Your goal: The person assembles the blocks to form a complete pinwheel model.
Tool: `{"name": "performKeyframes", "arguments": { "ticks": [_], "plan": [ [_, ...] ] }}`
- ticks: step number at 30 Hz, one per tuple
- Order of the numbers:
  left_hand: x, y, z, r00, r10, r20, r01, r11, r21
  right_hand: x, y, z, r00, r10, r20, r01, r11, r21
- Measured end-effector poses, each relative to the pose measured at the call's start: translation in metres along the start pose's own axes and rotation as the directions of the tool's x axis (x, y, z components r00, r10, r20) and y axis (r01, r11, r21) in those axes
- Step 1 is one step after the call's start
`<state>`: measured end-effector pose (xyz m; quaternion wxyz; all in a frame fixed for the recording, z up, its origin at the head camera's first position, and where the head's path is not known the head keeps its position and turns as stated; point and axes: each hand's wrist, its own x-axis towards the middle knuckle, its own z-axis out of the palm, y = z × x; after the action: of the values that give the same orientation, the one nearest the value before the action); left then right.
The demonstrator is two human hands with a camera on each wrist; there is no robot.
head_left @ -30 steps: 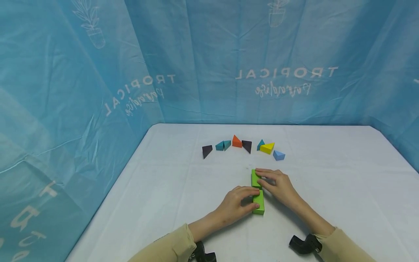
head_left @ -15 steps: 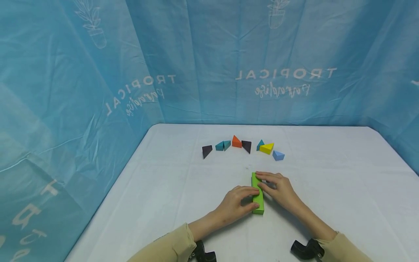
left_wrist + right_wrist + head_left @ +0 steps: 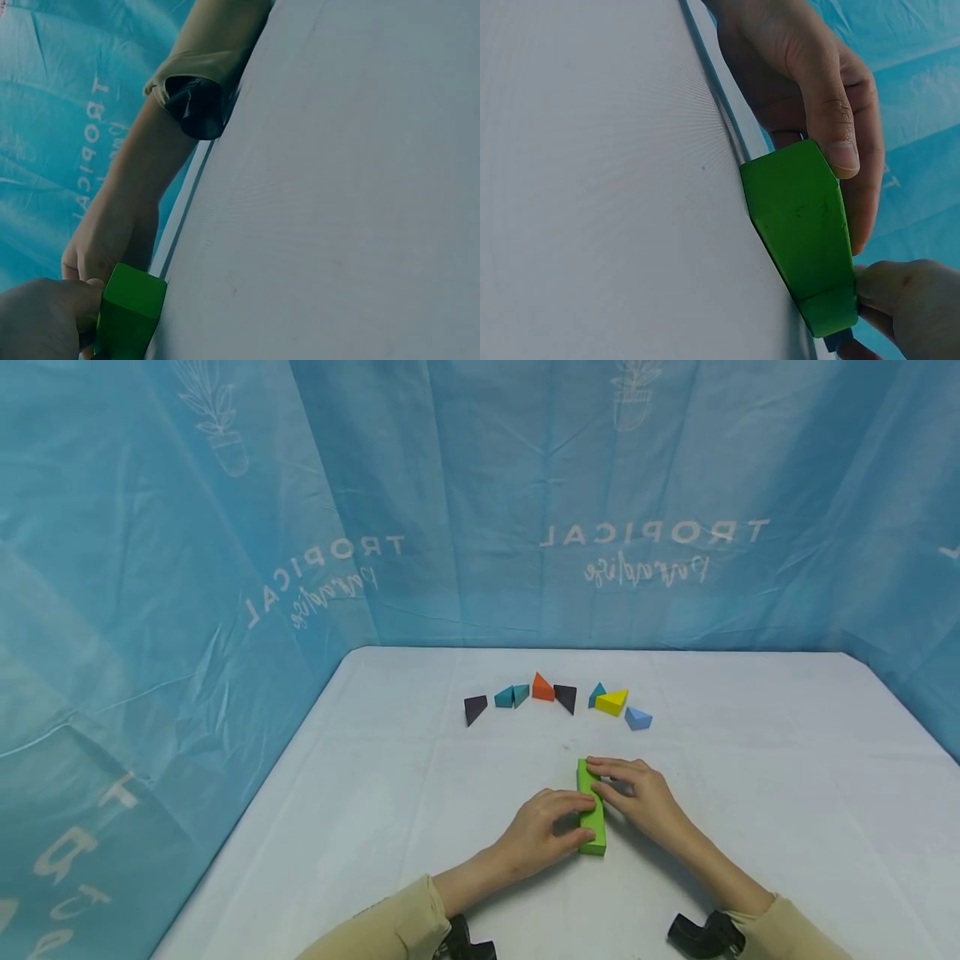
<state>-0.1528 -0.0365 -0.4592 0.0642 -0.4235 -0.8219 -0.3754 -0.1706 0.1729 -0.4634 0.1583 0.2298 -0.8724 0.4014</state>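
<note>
Two bright green blocks lie end to end on the white table, their ends meeting. Over the near green block [image 3: 595, 847] the left hand [image 3: 534, 831] holds on from the left, thumb and fingertips bent onto it. From the right, the right hand [image 3: 643, 793] grips the far green block [image 3: 583, 775] with bent fingers and thumb. In the right wrist view a seam crosses the green piece where the far block [image 3: 831, 313] begins, and the left thumb [image 3: 836, 142] rests at the near block's edge. The left wrist view shows one green end face [image 3: 135, 289] beside the fingers.
Beyond the hands stands a loose row of small triangular blocks: a dark one [image 3: 476, 709], two teal ones [image 3: 512, 696], an orange one [image 3: 542, 688], another dark one [image 3: 566, 697], a yellow one [image 3: 612, 702] over teal, and a light blue one [image 3: 638, 718]. Blue curtains [image 3: 480, 527] enclose the table.
The right hand has drawn the far green block toward the near one, closing the small gap between them. The left hand has stayed in place, and the triangular blocks have not moved.
</note>
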Motion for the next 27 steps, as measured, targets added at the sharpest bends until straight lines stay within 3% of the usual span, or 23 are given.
{"name": "performKeyframes", "arguments": {
  "ticks": [6,11,13,17,22,27],
  "plan": [
    [-0.001,-0.001,-0.001,0.999,0.007,-0.047,-0.006,1.0,0.019,0.012,0.003,-0.016,0.982,0.184,-0.038,-0.178,0.976,0.127],
    [-0.001,-0.002,-0.002,0.998,-0.049,-0.037,0.05,0.998,0.027,0.032,0.029,-0.039,0.919,0.374,-0.127,-0.344,0.915,0.21],
    [-0.002,-0.003,-0.001,0.997,-0.069,-0.026,0.069,0.997,0.018,0.04,0.041,-0.044,0.893,0.43,-0.133,-0.399,0.893,0.208],
    [-0.001,-0.003,0.0,0.998,-0.052,-0.02,0.052,0.999,0.006,0.054,0.056,-0.049,0.864,0.494,-0.1,-0.471,0.862,0.188],
    [-0.001,-0.003,0.002,1.0,-0.005,-0.018,0.006,1.0,0.022,0.062,0.068,-0.049,0.847,0.53,-0.031,-0.52,0.84,0.157],
    [0.0,-0.002,0.003,0.999,0.014,-0.032,-0.013,0.999,0.029,0.059,0.076,-0.048,0.865,0.502,0.0,-0.497,0.857,0.138]
  ]
}}
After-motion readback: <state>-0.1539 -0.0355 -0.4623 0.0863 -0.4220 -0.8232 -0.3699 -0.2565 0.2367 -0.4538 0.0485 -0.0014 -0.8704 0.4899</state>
